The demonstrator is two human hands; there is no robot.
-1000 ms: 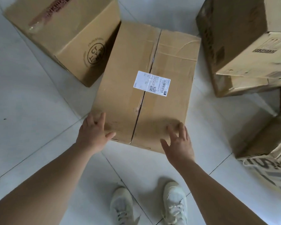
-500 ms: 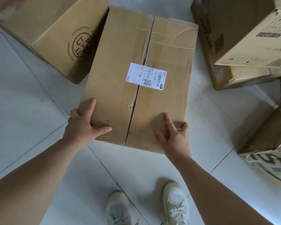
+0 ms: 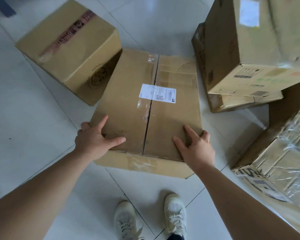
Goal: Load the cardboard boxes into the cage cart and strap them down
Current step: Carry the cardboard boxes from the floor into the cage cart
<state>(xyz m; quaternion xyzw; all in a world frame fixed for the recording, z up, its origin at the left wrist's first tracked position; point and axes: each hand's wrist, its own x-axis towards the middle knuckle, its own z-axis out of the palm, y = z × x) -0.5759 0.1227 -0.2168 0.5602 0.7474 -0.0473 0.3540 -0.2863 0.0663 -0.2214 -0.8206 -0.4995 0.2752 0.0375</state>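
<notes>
Where pale floor tiles [image 3: 33, 135] carry scattered cartons [image 3: 68, 40], left hand [image 3: 93, 141] and right hand [image 3: 196, 149] grasping near corners of labelled box [image 3: 128, 104]

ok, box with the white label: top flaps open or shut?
Shut. Both flaps of the labelled box lie flat and meet at the centre seam; the white label and clear tape bridge it.

The middle box [image 3: 128, 108], flat brown cardboard with a taped centre seam and a white label [image 3: 157, 95], lies level on the floor. The left grip [image 3: 95, 141] and right grip [image 3: 196, 148] hold its two near corners. Beyond the left grip sits a taller box [image 3: 71, 49] with dark printed tape. Beyond the right grip a large box [image 3: 249, 49] rests on a flatter one [image 3: 241, 103]. Right of that grip lies a plastic-wrapped box [image 3: 284, 153].
</notes>
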